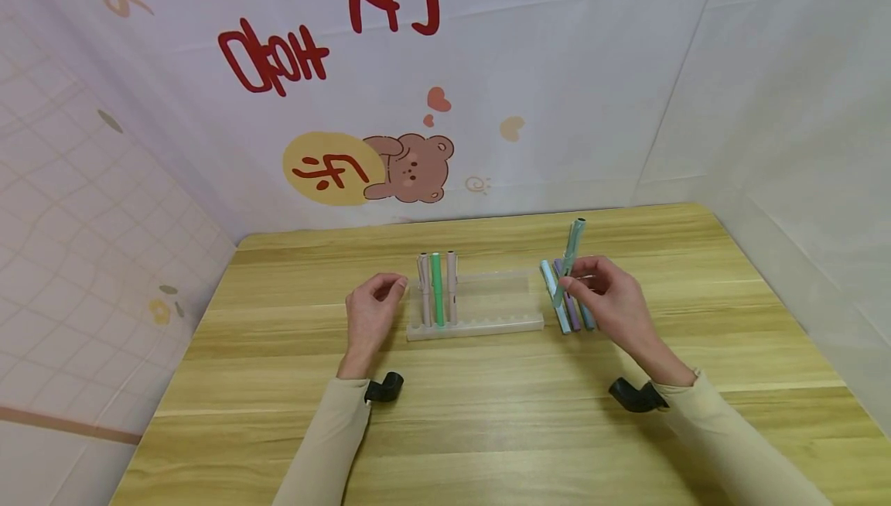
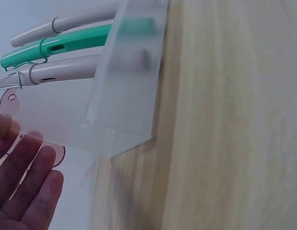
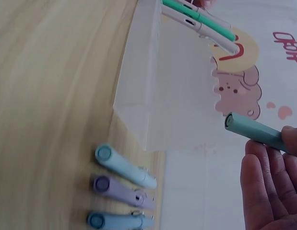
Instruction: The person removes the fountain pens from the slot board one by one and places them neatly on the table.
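A clear pen rack (image 1: 487, 328) stands on the table, holding two pale grey-pink pens (image 1: 453, 289) with a green pen (image 1: 437, 289) upright between them. My left hand (image 1: 372, 316) pinches the rack's upper left edge between thumb and fingers. In my right hand (image 1: 612, 297) a teal pen (image 1: 574, 239) is gripped near its lower part, raised and slightly tilted; the right wrist view shows its end (image 3: 249, 127) apart from the rack. Under that hand lie a light blue pen (image 3: 124, 165), a purple pen (image 3: 122, 190) and a blue pen (image 3: 117, 221), side by side.
The wooden table (image 1: 501, 429) meets a white printed cloth (image 1: 557, 65) at its back edge. Black wrist mounts (image 1: 633, 395) sit at both sleeve cuffs. The lying pens are close to the rack's right end.
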The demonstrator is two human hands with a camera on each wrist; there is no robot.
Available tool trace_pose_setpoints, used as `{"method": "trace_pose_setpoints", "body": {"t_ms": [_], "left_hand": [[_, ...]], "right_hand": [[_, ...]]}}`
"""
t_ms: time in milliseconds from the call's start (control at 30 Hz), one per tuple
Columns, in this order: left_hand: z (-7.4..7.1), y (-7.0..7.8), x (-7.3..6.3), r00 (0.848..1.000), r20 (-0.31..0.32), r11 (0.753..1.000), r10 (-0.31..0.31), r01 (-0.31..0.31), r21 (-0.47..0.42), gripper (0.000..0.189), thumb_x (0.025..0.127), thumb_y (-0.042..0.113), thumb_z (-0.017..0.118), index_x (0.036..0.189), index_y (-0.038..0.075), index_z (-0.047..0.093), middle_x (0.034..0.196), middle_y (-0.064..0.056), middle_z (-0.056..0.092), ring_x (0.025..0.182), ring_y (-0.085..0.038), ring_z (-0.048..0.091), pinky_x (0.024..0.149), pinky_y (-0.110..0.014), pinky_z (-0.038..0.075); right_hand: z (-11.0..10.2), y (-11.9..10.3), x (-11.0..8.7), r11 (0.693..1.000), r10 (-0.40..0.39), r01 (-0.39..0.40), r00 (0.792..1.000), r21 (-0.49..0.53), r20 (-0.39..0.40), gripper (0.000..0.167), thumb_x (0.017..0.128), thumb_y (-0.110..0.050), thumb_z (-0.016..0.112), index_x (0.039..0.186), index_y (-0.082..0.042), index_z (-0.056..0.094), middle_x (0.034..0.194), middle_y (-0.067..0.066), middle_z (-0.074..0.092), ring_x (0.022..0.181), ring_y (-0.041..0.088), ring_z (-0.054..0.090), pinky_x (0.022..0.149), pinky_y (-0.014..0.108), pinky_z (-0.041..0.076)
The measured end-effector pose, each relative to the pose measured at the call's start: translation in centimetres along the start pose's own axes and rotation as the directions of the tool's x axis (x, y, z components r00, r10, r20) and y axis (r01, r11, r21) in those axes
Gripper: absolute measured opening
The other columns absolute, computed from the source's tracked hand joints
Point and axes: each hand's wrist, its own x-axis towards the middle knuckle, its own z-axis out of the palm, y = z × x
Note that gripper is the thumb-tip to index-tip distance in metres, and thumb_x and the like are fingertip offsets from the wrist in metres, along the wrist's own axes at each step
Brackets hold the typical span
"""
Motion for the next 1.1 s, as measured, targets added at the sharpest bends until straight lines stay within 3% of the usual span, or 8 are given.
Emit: {"method": "trace_pose_setpoints", "body": {"t_ms": [700,967,1100], "left_hand": [[0.1,0.0,0.1,1.0,-0.004,1.0,0.009,-0.009,0.006,0.016,0.098,0.02,0.072,0.101,0.007,0.08,0.099,-0.007,0.078,0.087,-0.021,0.072,0.079,-0.035,0.055],[0.2,0.0,0.1,1.0,-0.007,1.0,0.012,-0.012,0.007,0.016,0.098,0.02,0.073,0.101,0.007,0.08,0.099,-0.007,0.078,0.086,-0.02,0.072,0.078,-0.032,0.055],[0.2,0.1,0.1,1.0,-0.009,1.0,0.016,-0.016,0.008,0.016,0.098,0.021,0.073,0.1,0.007,0.08,0.099,-0.006,0.078,0.086,-0.02,0.072,0.078,-0.032,0.055]], "right_hand": [[-3.7,2.6,-0.6,0.995,0.05,-0.053,0.998,-0.08,-0.047,0.034,0.101,-0.024,0.07,0.124,0.001,0.065,0.113,0.018,0.07,0.085,-0.006,0.066,0.07,0.015,0.052],[-4.6,3.5,-0.3,0.993,0.096,-0.094,0.995,0.075,-0.026,0.038,0.102,-0.017,0.069,0.126,0.01,0.06,0.106,0.004,0.066,0.086,0.003,0.072,0.075,0.029,0.061],[-5.0,3.9,-0.2,0.992,0.107,-0.106,0.994,0.075,-0.015,0.039,0.103,-0.018,0.067,0.128,0.011,0.058,0.108,0.008,0.065,0.086,0.001,0.071,0.074,0.029,0.06]]}}
